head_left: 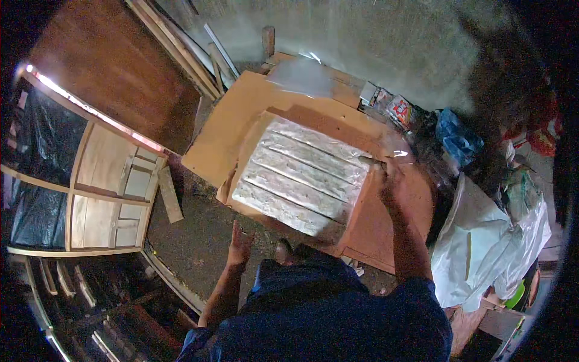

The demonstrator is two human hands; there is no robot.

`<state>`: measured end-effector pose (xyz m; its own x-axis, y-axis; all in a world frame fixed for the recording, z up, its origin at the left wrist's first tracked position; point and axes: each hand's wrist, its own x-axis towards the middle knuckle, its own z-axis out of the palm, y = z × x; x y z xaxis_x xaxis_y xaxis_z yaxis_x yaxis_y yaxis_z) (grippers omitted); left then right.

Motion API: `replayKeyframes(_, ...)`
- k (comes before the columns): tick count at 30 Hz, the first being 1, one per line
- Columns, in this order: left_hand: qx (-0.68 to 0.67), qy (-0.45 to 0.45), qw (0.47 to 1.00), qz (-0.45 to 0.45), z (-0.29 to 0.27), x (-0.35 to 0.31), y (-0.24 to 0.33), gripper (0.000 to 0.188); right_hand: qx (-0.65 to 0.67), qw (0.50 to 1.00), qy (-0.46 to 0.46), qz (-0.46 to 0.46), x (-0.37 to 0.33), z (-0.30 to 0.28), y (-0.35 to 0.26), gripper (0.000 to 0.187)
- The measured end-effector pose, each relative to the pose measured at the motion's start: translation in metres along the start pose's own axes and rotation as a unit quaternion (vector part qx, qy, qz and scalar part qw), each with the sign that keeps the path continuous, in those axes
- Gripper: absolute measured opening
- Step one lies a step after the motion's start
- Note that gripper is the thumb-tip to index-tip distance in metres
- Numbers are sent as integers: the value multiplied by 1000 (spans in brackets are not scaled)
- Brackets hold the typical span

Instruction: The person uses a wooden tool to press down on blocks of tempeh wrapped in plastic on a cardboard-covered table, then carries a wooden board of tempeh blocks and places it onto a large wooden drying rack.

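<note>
One silver panel lies along the near edge of the brown board, where a careless pull could tip it off. The left hand hangs empty beyond that edge, fingers extended; the right hand is at the panel's far right corner, but blur hides whether its fingers pinch anything
</note>
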<state>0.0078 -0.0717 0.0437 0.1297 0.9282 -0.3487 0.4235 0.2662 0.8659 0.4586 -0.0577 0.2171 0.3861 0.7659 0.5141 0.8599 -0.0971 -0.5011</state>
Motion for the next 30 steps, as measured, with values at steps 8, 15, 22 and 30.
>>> replayKeyframes(8,-74,5,997,2,8,-4,5,78,-121,988,-68,-74,6,91,-3,25)
replayKeyframes(15,107,78,988,82,10,-17,62,76,217,942,221,130,-21,118,82,31)
replayKeyframes(22,329,79,886,318,-4,13,71,79,36,901,190,389,-151,95,168,33)
replayKeyframes(30,427,18,844,324,8,58,94,92,-129,960,-21,249,-224,80,135,37)
